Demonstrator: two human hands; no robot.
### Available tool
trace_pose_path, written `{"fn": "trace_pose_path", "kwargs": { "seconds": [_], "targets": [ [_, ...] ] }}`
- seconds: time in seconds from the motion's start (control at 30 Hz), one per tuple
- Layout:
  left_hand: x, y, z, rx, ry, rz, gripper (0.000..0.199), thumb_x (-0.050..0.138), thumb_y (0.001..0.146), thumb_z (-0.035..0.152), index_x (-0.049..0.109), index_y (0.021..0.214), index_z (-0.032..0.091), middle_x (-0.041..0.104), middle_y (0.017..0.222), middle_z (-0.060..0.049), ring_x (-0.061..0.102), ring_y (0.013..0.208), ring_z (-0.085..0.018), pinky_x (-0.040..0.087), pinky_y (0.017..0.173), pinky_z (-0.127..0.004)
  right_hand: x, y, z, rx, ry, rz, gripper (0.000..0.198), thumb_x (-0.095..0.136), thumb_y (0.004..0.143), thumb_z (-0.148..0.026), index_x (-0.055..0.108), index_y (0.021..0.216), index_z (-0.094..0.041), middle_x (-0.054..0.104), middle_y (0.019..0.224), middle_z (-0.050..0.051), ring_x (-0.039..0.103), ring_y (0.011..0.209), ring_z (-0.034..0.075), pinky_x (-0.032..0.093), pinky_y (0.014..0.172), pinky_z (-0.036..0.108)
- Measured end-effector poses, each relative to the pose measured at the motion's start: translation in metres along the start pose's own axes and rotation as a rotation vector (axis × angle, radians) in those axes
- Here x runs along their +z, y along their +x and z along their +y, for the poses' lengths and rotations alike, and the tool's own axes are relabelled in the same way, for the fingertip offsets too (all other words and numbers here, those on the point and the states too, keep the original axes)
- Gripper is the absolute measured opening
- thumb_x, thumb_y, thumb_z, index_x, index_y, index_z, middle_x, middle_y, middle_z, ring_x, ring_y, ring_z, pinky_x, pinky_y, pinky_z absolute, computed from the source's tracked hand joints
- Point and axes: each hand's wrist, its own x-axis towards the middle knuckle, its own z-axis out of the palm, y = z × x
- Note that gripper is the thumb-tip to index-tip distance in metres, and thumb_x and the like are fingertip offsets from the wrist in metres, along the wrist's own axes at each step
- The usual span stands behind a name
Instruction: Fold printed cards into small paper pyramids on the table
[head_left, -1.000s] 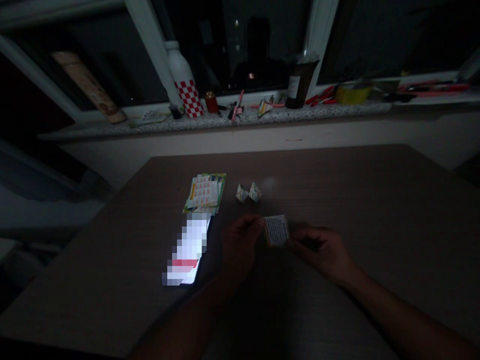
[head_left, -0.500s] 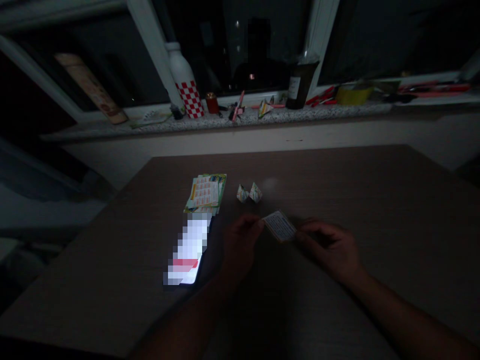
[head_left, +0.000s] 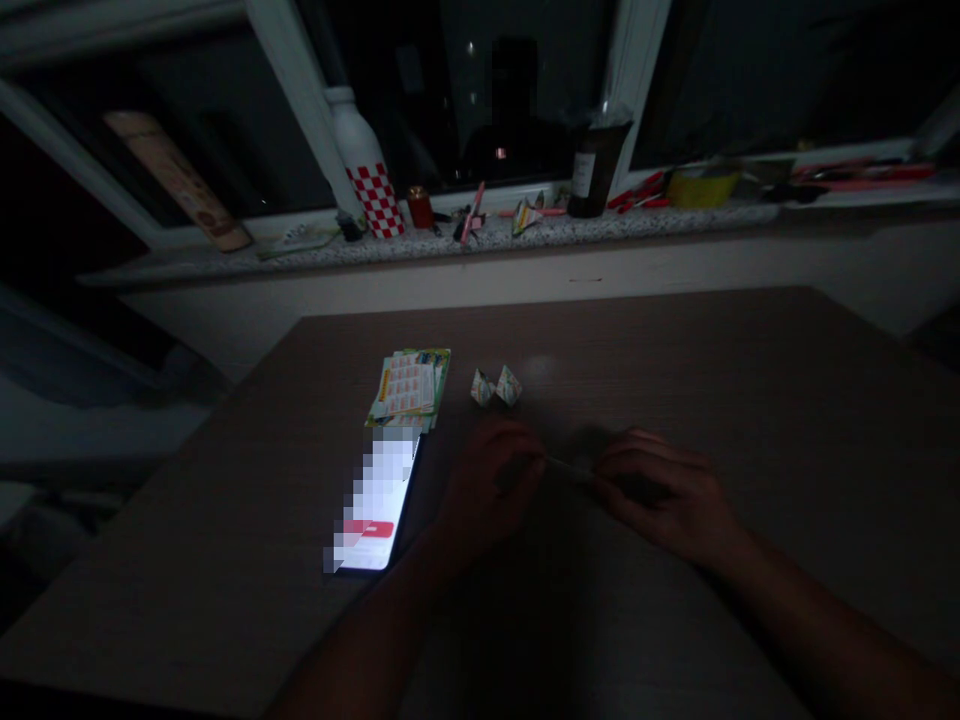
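A small piece of printed paper (head_left: 568, 467) is stretched between my two hands, seen nearly edge-on as a thin pale line. My left hand (head_left: 499, 480) pinches its left end between thumb and fingers. At the other end, the fingertips of my right hand (head_left: 667, 490) are closed on it. Just beyond my left hand stand two small folded paper pieces (head_left: 496, 386) with pointed tops, side by side. To their left lies a stack of printed paper sheets (head_left: 409, 388). A phone (head_left: 379, 505) with a lit, partly blurred screen lies left of my left hand.
Behind the wooden table (head_left: 675, 360) runs a speckled windowsill (head_left: 300, 254). On it stand a red-and-white checkered bottle (head_left: 369, 165), a small reddish jar (head_left: 419, 207), a dark cup (head_left: 592, 175), a leaning tube (head_left: 180, 182) and a yellow item (head_left: 703, 187). The room is dim.
The paper between my hands has tipped from showing its printed face to nearly edge-on. My left hand has turned and shifted slightly right. The phone, stack and folded pieces stay put.
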Motion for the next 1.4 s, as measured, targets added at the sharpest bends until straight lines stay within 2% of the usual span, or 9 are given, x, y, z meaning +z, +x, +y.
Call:
{"fn": "trace_pose_path", "kwargs": {
  "seconds": [0.13, 0.27, 0.37, 0.53, 0.8, 1.27, 1.4],
  "targets": [
    [0.000, 0.000, 0.000, 0.034, 0.004, 0.001, 0.007, 0.054, 0.084, 0.017, 0.060, 0.088, 0.018, 0.059, 0.090, -0.005, 0.057, 0.086, -0.016, 0.047, 0.075, -0.030, -0.002, 0.002, -0.003, -0.004, -0.040, -0.004, 0.015, 0.062, 0.075, -0.011, 0.064, 0.086, -0.021, 0.067, 0.076, 0.004, 0.063, 0.075, 0.020, 0.051, 0.067, 0.035],
    [0.003, -0.002, 0.003, 0.058, -0.003, -0.037, 0.007, 0.053, 0.085, 0.018, 0.060, 0.088, 0.018, 0.061, 0.090, -0.006, 0.057, 0.085, -0.016, 0.047, 0.077, -0.030, 0.001, 0.003, -0.007, -0.027, -0.055, 0.038, 0.019, 0.065, 0.073, -0.010, 0.063, 0.089, -0.020, 0.066, 0.080, 0.006, 0.062, 0.081, 0.021, 0.051, 0.072, 0.036],
    [0.009, -0.003, 0.007, 0.090, -0.007, -0.073, 0.008, 0.052, 0.085, 0.018, 0.060, 0.088, 0.018, 0.062, 0.090, -0.006, 0.058, 0.086, -0.017, 0.048, 0.078, -0.031, 0.007, 0.003, -0.008, -0.065, -0.034, 0.044, 0.020, 0.066, 0.071, -0.008, 0.062, 0.088, -0.019, 0.064, 0.078, 0.006, 0.061, 0.078, 0.020, 0.051, 0.070, 0.035],
    [0.016, -0.004, 0.007, 0.136, -0.009, -0.062, 0.008, 0.053, 0.083, 0.016, 0.060, 0.086, 0.016, 0.063, 0.088, -0.007, 0.058, 0.084, -0.017, 0.048, 0.077, -0.031, 0.012, 0.005, -0.008, -0.104, -0.020, 0.034, 0.017, 0.064, 0.073, -0.009, 0.060, 0.085, -0.020, 0.061, 0.074, 0.004, 0.058, 0.072, 0.019, 0.050, 0.064, 0.035],
    [0.013, -0.003, 0.003, 0.204, 0.023, -0.058, 0.008, 0.058, 0.078, 0.018, 0.061, 0.085, 0.017, 0.065, 0.087, -0.007, 0.058, 0.084, -0.018, 0.047, 0.076, -0.034, 0.013, 0.007, -0.008, -0.153, -0.053, 0.006, 0.012, 0.063, 0.072, -0.011, 0.060, 0.078, -0.021, 0.062, 0.069, 0.003, 0.057, 0.066, 0.017, 0.047, 0.060, 0.032],
    [0.012, 0.000, 0.005, 0.303, 0.127, -0.083, 0.003, 0.058, 0.073, 0.015, 0.059, 0.073, 0.018, 0.063, 0.075, -0.004, 0.056, 0.074, -0.016, 0.045, 0.070, -0.030, 0.014, 0.006, -0.008, -0.176, -0.128, -0.068, 0.011, 0.062, 0.074, -0.013, 0.061, 0.082, -0.020, 0.061, 0.070, 0.003, 0.055, 0.067, 0.017, 0.046, 0.061, 0.032],
    [0.012, 0.000, 0.004, 0.292, 0.137, -0.135, 0.005, 0.057, 0.076, 0.020, 0.060, 0.073, 0.019, 0.064, 0.075, -0.003, 0.057, 0.074, -0.016, 0.044, 0.071, -0.030, 0.014, 0.006, -0.010, -0.171, -0.142, -0.096, 0.010, 0.061, 0.075, -0.015, 0.062, 0.084, -0.020, 0.061, 0.072, 0.003, 0.055, 0.068, 0.017, 0.045, 0.062, 0.031]
  ]
}}
